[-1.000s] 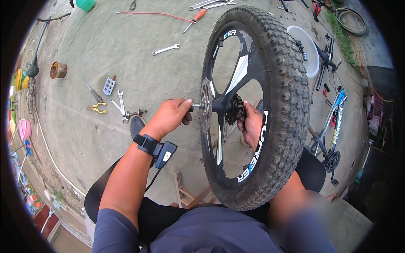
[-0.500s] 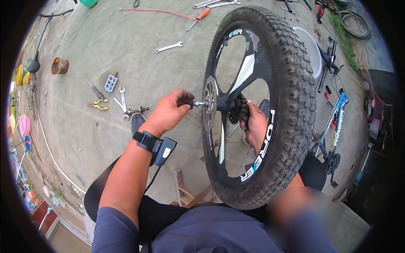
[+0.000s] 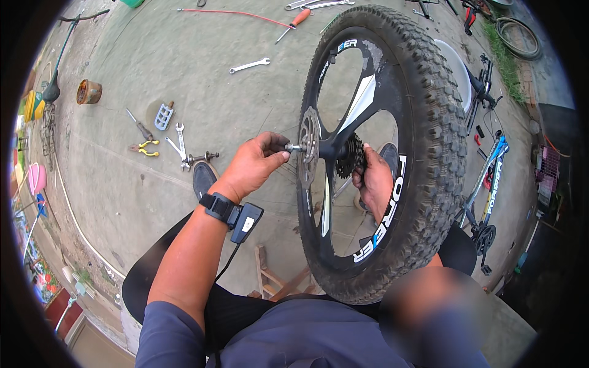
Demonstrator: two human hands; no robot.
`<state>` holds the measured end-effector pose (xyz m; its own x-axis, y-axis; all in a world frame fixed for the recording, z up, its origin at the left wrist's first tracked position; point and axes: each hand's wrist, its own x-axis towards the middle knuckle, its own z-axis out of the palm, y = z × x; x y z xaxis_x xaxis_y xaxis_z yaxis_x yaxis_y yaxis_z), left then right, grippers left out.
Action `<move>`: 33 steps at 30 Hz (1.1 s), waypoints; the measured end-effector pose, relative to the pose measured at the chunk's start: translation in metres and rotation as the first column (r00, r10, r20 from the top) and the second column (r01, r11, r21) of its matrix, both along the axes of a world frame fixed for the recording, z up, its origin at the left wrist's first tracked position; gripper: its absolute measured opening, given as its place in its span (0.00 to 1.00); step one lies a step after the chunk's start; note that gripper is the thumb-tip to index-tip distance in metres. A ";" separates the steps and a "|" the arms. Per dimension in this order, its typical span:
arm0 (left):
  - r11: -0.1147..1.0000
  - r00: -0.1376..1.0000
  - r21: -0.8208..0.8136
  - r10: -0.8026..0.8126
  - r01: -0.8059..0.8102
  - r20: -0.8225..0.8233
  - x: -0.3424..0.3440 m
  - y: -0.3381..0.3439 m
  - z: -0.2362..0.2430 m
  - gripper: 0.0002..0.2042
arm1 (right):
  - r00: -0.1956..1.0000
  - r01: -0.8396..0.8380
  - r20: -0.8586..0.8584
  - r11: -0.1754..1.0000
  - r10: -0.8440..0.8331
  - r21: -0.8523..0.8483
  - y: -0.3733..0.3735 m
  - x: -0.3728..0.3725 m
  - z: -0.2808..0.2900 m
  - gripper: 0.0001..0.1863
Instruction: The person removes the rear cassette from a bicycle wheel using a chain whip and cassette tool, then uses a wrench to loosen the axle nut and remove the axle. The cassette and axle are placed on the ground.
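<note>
One bicycle wheel (image 3: 405,119) stands upright before the person's lap, nearer the right thigh than the left, its brake disc (image 3: 313,136) on the left side and its sprocket cluster (image 3: 351,159) on the right. The left hand (image 3: 253,162) pinches the tip of the axle end (image 3: 296,148) that juts out past the disc, thumb and forefinger drawn close about the metal. The right hand (image 3: 377,183) reaches behind the rim, its thumb against the sprockets and its fingers curled in beneath; whether they grip the axle's other end cannot be told, since the sprockets hide it. The step in hand looks like adjusting the axle by feel at the hub (image 3: 332,150). To do that well, the left fingers should keep the axle end in line with the hub and turn or press it lightly, so that any thread seats square. The right hand does best as a steady stop, kept clear of the sprocket teeth. Any binding would call for backing off rather than forcing. For final tightening, a combination wrench (image 3: 250,65) lies on the floor (image 3: 215,110), beyond the left hand, if its size suits.
</note>
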<state>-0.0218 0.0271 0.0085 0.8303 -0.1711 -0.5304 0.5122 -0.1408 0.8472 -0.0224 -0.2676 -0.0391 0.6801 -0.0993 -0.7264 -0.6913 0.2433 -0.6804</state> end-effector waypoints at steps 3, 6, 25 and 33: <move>0.996 0.999 -0.076 0.035 -0.036 -0.019 0.000 0.000 0.001 0.15 | 0.998 -0.025 -0.053 1.000 0.025 -0.005 -0.003 0.003 -0.001 0.16; 0.998 1.000 -0.063 0.003 -0.002 0.017 0.004 -0.001 0.008 0.15 | 0.999 0.009 -0.041 0.999 -0.008 0.038 -0.002 0.002 0.004 0.16; 0.875 0.880 0.453 -0.343 0.172 0.329 -0.006 0.015 -0.002 0.14 | 0.998 0.049 -0.028 0.998 -0.050 -0.035 0.010 0.001 0.017 0.15; 0.835 0.845 0.547 -0.332 0.057 0.420 -0.006 -0.008 -0.009 0.13 | 0.996 0.079 0.042 0.996 -0.077 -0.045 0.014 -0.004 0.013 0.15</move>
